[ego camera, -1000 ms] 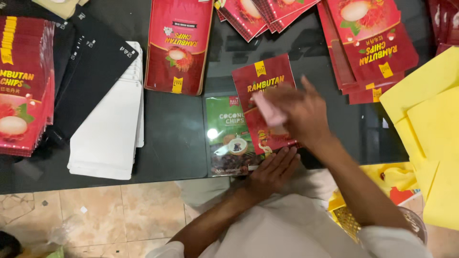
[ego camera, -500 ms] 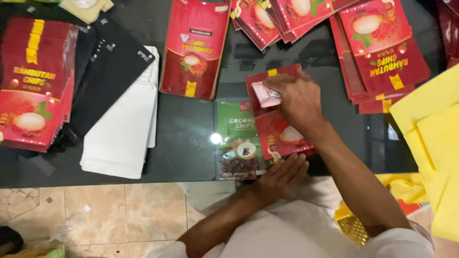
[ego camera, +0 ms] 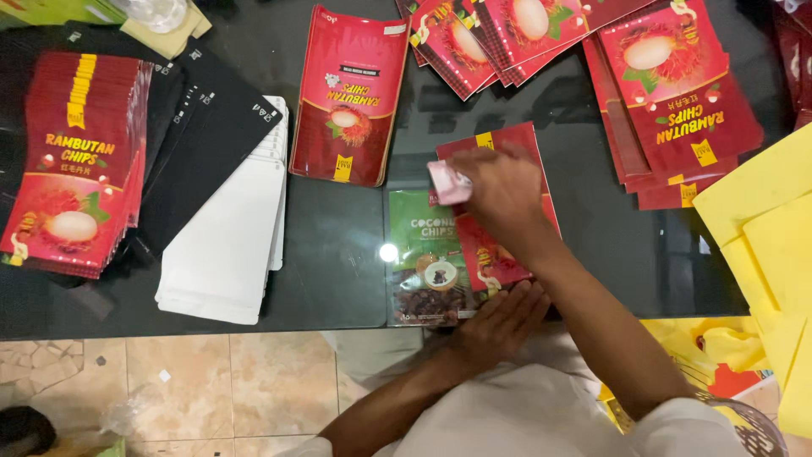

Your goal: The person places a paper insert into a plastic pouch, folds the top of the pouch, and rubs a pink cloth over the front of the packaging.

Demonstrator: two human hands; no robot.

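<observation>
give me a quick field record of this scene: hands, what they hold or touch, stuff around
right hand: holds a small pink-white sticker over a red foil snack pouch
left hand: flat at the black table edge, touching the red pouch's bottom
beside: green foil snack pouch, partly under the red one
left side: stack of red pouches, black pouches, white pouches
right side: yellow paper sheets

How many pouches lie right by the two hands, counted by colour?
Red pouch: 1, under the right hand, which pinches a small pink piece.
Green pouch: 1, by the flat left hand.
Total: 2.
</observation>
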